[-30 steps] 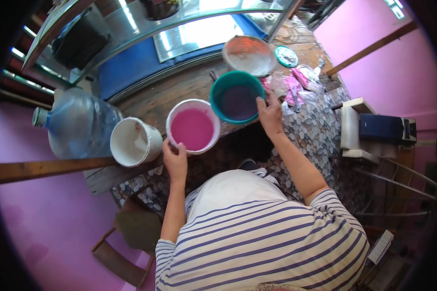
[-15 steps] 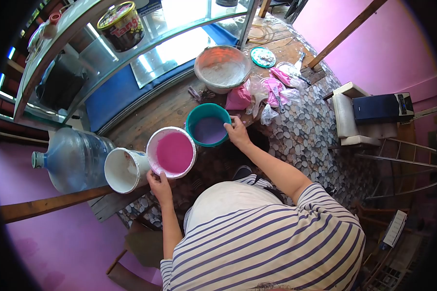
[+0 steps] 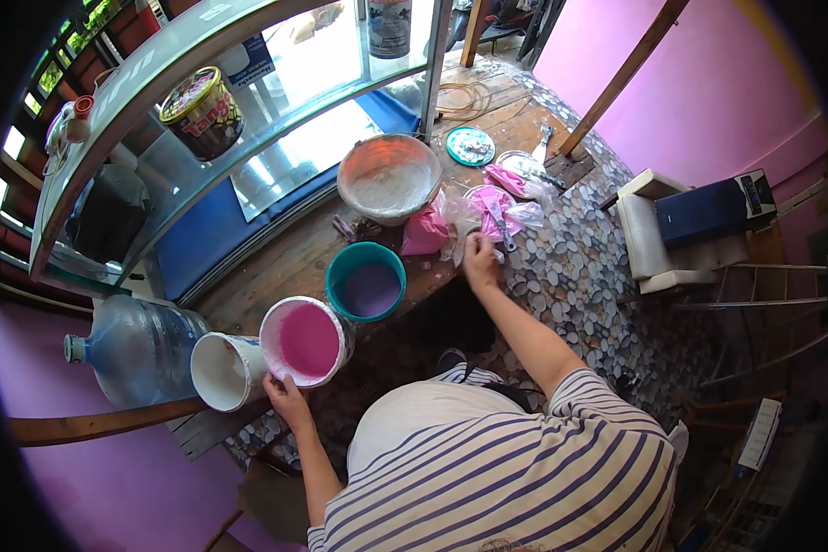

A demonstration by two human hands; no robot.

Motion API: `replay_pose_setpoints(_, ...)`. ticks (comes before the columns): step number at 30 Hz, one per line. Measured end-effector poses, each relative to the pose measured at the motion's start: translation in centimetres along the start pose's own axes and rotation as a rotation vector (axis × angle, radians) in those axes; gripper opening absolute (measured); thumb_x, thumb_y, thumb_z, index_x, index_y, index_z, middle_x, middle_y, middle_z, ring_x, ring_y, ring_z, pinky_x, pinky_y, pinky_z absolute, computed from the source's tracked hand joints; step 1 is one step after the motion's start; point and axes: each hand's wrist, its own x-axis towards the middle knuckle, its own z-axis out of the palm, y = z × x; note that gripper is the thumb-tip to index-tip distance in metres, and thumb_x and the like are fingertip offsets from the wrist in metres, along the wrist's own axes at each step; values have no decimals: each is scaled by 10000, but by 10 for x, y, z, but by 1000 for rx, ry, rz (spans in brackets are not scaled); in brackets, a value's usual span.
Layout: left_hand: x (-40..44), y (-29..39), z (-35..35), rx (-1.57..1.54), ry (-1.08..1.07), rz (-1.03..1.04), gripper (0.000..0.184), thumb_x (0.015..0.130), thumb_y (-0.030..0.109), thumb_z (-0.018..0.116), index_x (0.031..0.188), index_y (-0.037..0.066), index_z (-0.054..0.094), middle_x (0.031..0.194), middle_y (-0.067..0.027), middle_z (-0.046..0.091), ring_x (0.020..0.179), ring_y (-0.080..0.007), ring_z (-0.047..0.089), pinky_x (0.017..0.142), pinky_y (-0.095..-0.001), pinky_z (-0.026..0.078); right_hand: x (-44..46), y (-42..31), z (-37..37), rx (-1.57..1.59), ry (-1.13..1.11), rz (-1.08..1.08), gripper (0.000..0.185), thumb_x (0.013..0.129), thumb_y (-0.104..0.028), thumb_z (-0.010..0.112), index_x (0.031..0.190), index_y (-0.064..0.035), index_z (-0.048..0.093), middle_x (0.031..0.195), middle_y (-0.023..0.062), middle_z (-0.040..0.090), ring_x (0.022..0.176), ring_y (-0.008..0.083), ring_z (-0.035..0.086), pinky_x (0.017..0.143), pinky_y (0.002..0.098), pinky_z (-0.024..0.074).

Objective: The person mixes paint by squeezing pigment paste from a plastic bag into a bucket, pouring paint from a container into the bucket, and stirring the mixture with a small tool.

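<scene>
Left hand (image 3: pixel 288 402) grasps rim of white bucket (image 3: pixel 344 350) at table (image 3: pixel 274 269) edge; pink paint (image 3: pixel 309 340) inside looks mixed. Teal bucket (image 3: pixel 343 274) beside it holds purple liquid (image 3: pixel 372 291). Right hand (image 3: pixel 480 264) by clear plastic bag (image 3: pixel 462 216), grip unclear. What remains: can't tell.

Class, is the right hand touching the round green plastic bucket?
No: a visible gap separates the right hand from the green bucket.

A dark blue box (image 3: pixel 708 212) rests on a pale chair (image 3: pixel 640 235).
</scene>
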Motion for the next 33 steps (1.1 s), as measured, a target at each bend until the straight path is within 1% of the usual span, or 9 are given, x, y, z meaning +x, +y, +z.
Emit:
replay_pose_setpoints(3,4,-13,-5,55,35,6,381,985,70,552,1329,-58,452,1246,-194,601,1103,-247,611,959,-362,492,48,52,-13,-309,269,-108,492,911,-367,633,1222,3,547,1208,297,561,1170,447,532,990,507,441)
replay_pose_setpoints(4,8,-24,-6,72,51,33,385,989,79,555,1335,-59,455,1253,-197,603,1104,-245,612,955,-363,496,55,52,-22,-396,175,54,555,891,-390,648,1276,-5,539,1240,293,547,1201,445,514,1010,517,430)
replay_pose_setpoints(9,12,-22,-6,99,79,-20,426,1026,270,593,1278,-73,569,1137,-152,673,996,-203,639,882,-334,501,77,82,-26,-473,-14,83,574,865,-406,676,1281,-32,547,1263,264,537,1221,434,507,1017,524,429)
replay_pose_setpoints(14,14,-17,-6,153,86,-26,394,1019,205,591,1282,-87,565,1064,-130,683,912,-167,621,822,-317,502,73,75,-28,-634,17,135,558,864,-394,692,1272,-40,553,1309,251,537,1283,404,480,1017,562,419)
replay_pose_setpoints(18,12,0,-2,353,104,55,331,1005,204,583,1195,-65,611,990,-177,693,847,-209,624,790,-360,506,90,120,-25,-551,-85,158,517,877,-352,683,1239,-9,549,1231,271,566,1173,412,556,974,542,453)
replay_pose_setpoints(22,12,2,0,409,145,148,287,998,226,582,1096,-39,629,890,-213,664,770,-261,620,740,-390,505,105,159,-22,-506,-81,-95,545,897,-372,638,1189,75,525,1149,332,600,1099,473,587,922,532,475)
replay_pose_setpoints(26,12,4,-2,365,107,89,292,998,236,586,1106,-31,636,981,-246,681,874,-349,664,796,-409,508,122,170,-24,-362,29,-173,478,963,-354,588,1170,69,504,949,252,690,870,391,693,842,475,507)
replay_pose_setpoints(30,19,-19,-6,280,103,179,337,997,260,602,1175,-24,641,1029,-230,701,949,-361,680,849,-406,515,70,14,-76,-43,-107,-170,408,1014,-309,593,1268,10,563,775,78,671,630,165,624,641,313,502)
replay_pose_setpoints(33,13,0,-8,240,54,155,411,1012,334,601,1208,-26,637,1054,-225,707,978,-356,682,870,-406,513,17,-96,-101,150,-214,-351,294,1016,-227,613,1224,-19,628,792,21,638,654,56,570,568,241,461)
